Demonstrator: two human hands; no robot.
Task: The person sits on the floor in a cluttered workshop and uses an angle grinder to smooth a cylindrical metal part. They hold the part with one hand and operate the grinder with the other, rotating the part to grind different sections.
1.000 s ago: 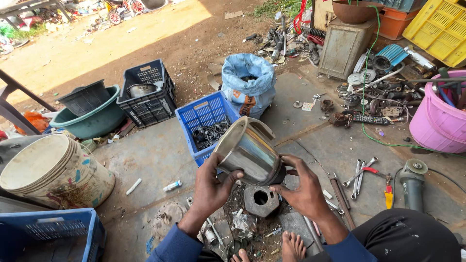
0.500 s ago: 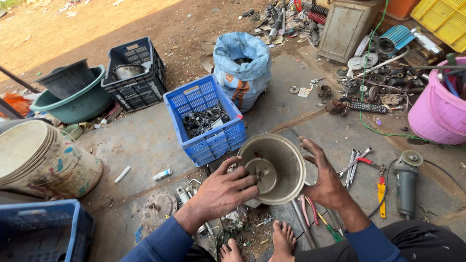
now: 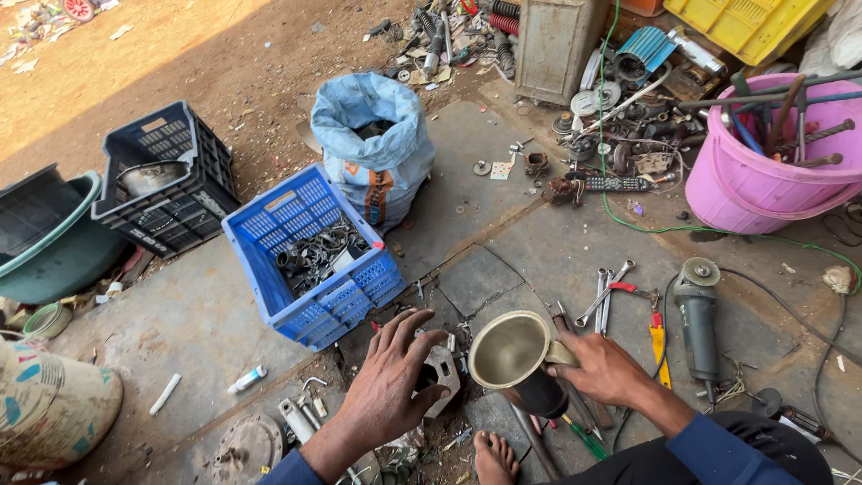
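My right hand grips a round metal bowl-shaped housing by its dark narrow end, its open brass-coloured mouth tilted up and left, low over the concrete. My left hand rests fingers-down on a grey cast-metal block with a hole lying on the floor just left of the housing. My bare foot shows below between both hands.
A blue crate of metal rings stands left of my hands, a blue sack and a black crate behind it. Spanners, an angle grinder and a pink tub lie right. A painted drum at far left.
The metal housing came down from chest height to just above the floor and turned. My left hand let go of it and dropped onto the grey cast block.
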